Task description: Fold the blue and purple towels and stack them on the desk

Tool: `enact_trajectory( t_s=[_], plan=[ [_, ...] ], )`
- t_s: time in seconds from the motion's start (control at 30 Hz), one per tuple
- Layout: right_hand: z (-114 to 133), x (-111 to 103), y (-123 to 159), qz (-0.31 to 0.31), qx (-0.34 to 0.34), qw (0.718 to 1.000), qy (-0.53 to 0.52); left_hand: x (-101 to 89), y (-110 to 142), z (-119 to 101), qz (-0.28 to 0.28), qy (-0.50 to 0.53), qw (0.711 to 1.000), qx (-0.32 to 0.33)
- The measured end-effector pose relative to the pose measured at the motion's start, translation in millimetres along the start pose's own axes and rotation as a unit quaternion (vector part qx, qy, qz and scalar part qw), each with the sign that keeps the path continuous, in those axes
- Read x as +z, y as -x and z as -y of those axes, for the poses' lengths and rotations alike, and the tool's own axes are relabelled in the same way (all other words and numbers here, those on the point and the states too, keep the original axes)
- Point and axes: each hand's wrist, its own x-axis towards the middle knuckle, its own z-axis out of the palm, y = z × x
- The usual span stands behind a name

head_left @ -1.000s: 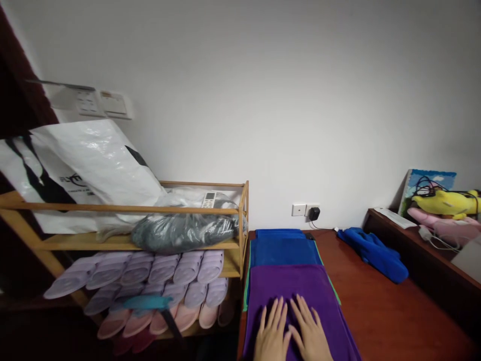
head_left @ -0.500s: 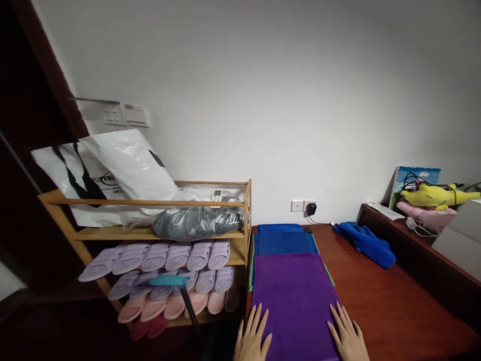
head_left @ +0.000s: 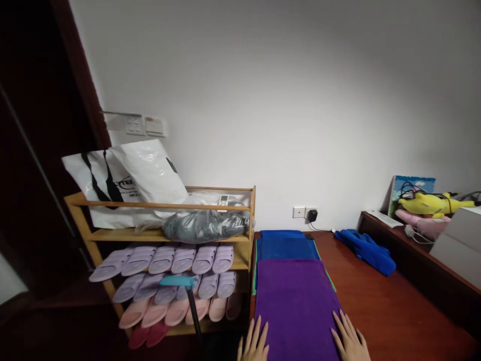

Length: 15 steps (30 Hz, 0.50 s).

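Note:
A purple cloth (head_left: pixel 295 306) lies flat on the wooden desktop, over part of a blue cloth (head_left: pixel 285 247) with a green edge. My left hand (head_left: pixel 254 346) rests at the purple cloth's left edge, fingers stretched out. On the opposite edge lies my right hand (head_left: pixel 349 338), its fingers spread and partly over the bare wood. Both hands are cut off by the bottom of the view, and so is the cloth's near end. A crumpled blue cloth (head_left: pixel 366 249) sits farther back on the right.
Left of the desk (head_left: pixel 391 306) stands a wooden shoe rack (head_left: pixel 84 215) with several slippers (head_left: pixel 205 258), a white bag (head_left: pixel 146 168) and a plastic-wrapped bundle (head_left: pixel 206 225). A black plug (head_left: pixel 312 215) is in the wall. A raised ledge at right holds a yellow plush toy (head_left: pixel 424 204).
The view has shifted, so the rack appears farther right and most things slightly lower. Both hands stay spread on the purple cloth's edges and show less at the bottom.

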Motion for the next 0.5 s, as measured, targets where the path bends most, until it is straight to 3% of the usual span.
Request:
enact_trajectory(
  t_s=[0.13,0.23,0.37,0.5],
  plan=[
    [-3,1,0,0.013,0.000,1.000,0.011,10.8,-4,6,-0.006,0.001,1.000,-0.005],
    [5,-6,-17,0.022,0.003,0.999,0.037,11.0,-20,6,-0.026,0.005,0.999,0.027],
    [36,-26,-67,0.014,-0.072,0.997,0.029,-16.9,-60,-13,-0.080,0.031,0.990,0.116],
    [71,-25,-118,0.032,-0.069,0.997,-0.033,-44.8,-114,-24,-0.126,0.052,0.987,0.090]
  ],
)
